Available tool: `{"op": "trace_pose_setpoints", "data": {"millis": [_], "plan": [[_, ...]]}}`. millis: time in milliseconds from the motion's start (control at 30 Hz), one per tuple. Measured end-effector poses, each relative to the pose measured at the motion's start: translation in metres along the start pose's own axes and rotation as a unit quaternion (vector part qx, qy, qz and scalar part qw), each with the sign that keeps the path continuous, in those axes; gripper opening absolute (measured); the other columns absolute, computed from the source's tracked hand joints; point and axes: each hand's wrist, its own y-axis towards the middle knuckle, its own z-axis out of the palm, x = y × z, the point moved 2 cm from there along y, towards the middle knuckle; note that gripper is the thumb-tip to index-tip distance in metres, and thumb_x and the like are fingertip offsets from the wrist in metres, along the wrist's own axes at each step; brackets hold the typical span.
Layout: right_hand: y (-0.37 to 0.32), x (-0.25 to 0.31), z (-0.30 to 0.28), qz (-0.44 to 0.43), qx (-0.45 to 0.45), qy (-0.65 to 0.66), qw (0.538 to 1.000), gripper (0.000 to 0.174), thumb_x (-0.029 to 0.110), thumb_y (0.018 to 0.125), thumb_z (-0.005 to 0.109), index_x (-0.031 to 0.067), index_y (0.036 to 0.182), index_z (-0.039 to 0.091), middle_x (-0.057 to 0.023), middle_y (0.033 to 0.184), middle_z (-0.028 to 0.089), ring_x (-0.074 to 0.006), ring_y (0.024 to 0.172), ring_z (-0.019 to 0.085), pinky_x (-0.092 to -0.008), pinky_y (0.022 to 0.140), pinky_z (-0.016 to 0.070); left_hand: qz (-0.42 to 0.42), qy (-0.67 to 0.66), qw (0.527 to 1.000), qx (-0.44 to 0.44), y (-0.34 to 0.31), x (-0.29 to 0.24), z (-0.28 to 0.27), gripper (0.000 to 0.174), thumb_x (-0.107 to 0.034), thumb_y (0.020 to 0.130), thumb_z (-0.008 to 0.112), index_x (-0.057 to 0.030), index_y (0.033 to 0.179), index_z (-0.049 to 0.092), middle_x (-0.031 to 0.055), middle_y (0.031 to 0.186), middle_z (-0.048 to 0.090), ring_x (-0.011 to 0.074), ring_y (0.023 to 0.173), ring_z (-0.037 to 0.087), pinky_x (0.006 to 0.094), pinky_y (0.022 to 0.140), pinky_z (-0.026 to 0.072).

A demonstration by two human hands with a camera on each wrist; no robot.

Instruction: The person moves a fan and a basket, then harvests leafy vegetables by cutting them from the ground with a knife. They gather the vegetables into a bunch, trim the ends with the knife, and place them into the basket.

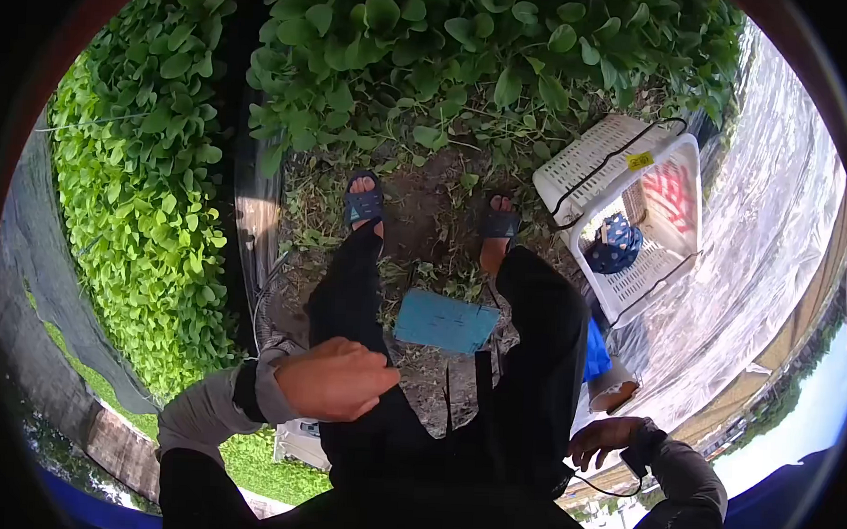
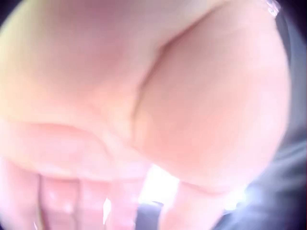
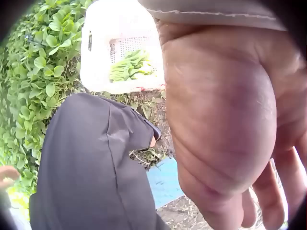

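Left hand [image 1: 335,382] loosely curled, empty, well apart from right hand [image 1: 607,441], relaxed, empty; white crate [image 1: 593,161] ahead of right, blue board [image 1: 446,322] ahead between.

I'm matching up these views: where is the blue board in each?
Head: blue board just below centre, between the legs.
Left wrist: not visible; the left hand fills most of it.
Right wrist: blue board low, near middle, right of a leg.
Shared landmark, head and right wrist: leafy green plants.

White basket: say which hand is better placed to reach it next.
Likely the right hand, on the same side as the white basket; the left hand is by the left leg.
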Motion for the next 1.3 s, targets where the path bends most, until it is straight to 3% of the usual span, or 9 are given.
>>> {"op": "trace_pose_setpoints", "data": {"millis": [33, 100, 133, 233, 300, 367, 500, 833, 1300], "plan": [[-0.007, -0.011, 0.016, 0.009, 0.009, 0.009, 1.0, 0.053, 0.041, 0.102, 0.065, 0.0109, 0.145, 0.055, -0.014, 0.131, 0.068, -0.0341, 0.128, 0.063, -0.048, 0.094, 0.0582, 0.005, -0.008, 1.0, 0.012, -0.007, -0.006, -0.003, 0.052, -0.016, 0.089, 0.075, -0.0044, 0.136, 0.057, 0.0168, 0.131, 0.061, 0.0336, 0.12, 0.059, 0.0446, 0.103, 0.0475], [-0.01, 0.094, -0.092, 0.043, -0.228, -0.173, 0.957, 0.045, 0.04, 0.101, 0.063, 0.0055, 0.131, 0.064, -0.0126, 0.114, 0.073, -0.0298, 0.107, 0.073, -0.0453, 0.083, 0.062, -0.102, 0.199, 0.83, -0.511, 0.044, 0.115, -0.076, 0.047, -0.008, 0.087, 0.073, -0.0015, 0.132, 0.059, 0.0176, 0.125, 0.063, 0.0369, 0.115, 0.061, 0.0445, 0.101, 0.0485], [-0.013, 0.231, -0.142, 0.032, -0.404, -0.306, 0.862, 0.043, 0.04, 0.101, 0.061, 0.0023, 0.121, 0.07, -0.012, 0.104, 0.077, -0.0278, 0.094, 0.078, -0.0455, 0.077, 0.0639, -0.125, 0.223, 0.787, -0.562, 0.048, 0.134, -0.097, 0.049, -0.008, 0.087, 0.074, -0.0013, 0.133, 0.058, 0.0177, 0.126, 0.062, 0.0377, 0.117, 0.061, 0.0447, 0.101, 0.0482], [-0.051, 0.251, -0.237, -0.096, -0.7, -0.47, 0.528, 0.03, 0.023, 0.09, 0.063, -0.0046, 0.09, 0.074, -0.0299, 0.08, 0.069, -0.0439, 0.079, 0.072, -0.053, 0.076, 0.0578, -0.138, 0.149, 0.767, -0.609, 0.084, 0.174, -0.1, 0.054, -0.008, 0.085, 0.076, -0.0012, 0.135, 0.057, 0.0181, 0.129, 0.061, 0.0392, 0.12, 0.06, 0.0453, 0.102, 0.0476], [-0.099, 0.298, -0.181, -0.209, -0.79, -0.394, 0.42, 0.028, 0.022, 0.09, 0.062, -0.0037, 0.084, 0.072, -0.0296, 0.078, 0.069, -0.0468, 0.076, 0.069, -0.0539, 0.076, 0.0563, -0.124, 0.06, 0.773, -0.62, 0.107, 0.192, -0.094, 0.057, -0.009, 0.084, 0.077, -0.0013, 0.136, 0.057, 0.0183, 0.131, 0.06, 0.0399, 0.122, 0.058, 0.0456, 0.103, 0.0472], [-0.132, 0.337, -0.126, -0.258, -0.812, -0.349, 0.39, 0.027, 0.021, 0.091, 0.063, -0.0047, 0.084, 0.069, -0.0258, 0.071, 0.068, -0.0406, 0.067, 0.07, -0.0486, 0.07, 0.0573, -0.038, 0.048, 0.875, -0.48, 0.123, 0.195, -0.074, 0.06, -0.01, 0.083, 0.078, -0.0011, 0.138, 0.056, 0.019, 0.129, 0.06, 0.0411, 0.12, 0.058, 0.0464, 0.102, 0.0465], [-0.178, 0.385, -0.049, -0.294, -0.767, -0.214, 0.529, 0.027, 0.02, 0.093, 0.066, -0.0064, 0.096, 0.069, -0.016, 0.074, 0.071, -0.0249, 0.063, 0.072, -0.0379, 0.062, 0.0559, -0.094, 0.111, 0.903, -0.406, 0.135, 0.174, -0.056, 0.064, -0.011, 0.08, 0.079, -0.0019, 0.139, 0.056, 0.0185, 0.126, 0.061, 0.0395, 0.115, 0.059, 0.047, 0.099, 0.0466], [-0.141, 0.338, -0.031, -0.369, -0.825, -0.383, 0.193, 0.025, 0.02, 0.095, 0.072, -0.0011, 0.108, 0.069, -0.0168, 0.084, 0.073, -0.0298, 0.079, 0.074, -0.0411, 0.073, 0.0564, -0.093, 0.377, 0.788, -0.478, 0.18, 0.118, 0.018, 0.063, -0.019, 0.077, 0.082, -0.0032, 0.134, 0.06, 0.011, 0.104, 0.058, 0.0301, 0.098, 0.058, 0.0433, 0.086, 0.0454], [-0.009, 0.157, -0.223, -0.692, -0.662, -0.178, 0.227, 0.045, 0.031, 0.103, 0.065, -0.0043, 0.131, 0.062, -0.018, 0.111, 0.073, -0.0218, 0.095, 0.073, -0.0338, 0.076, 0.0611, -0.158, 0.176, 0.704, -0.67, 0.118, 0.164, -0.012, 0.064, -0.036, 0.087, 0.076, -0.0027, 0.139, 0.059, 0.0229, 0.133, 0.065, 0.0384, 0.125, 0.062, 0.0443, 0.105, 0.0501]]}}
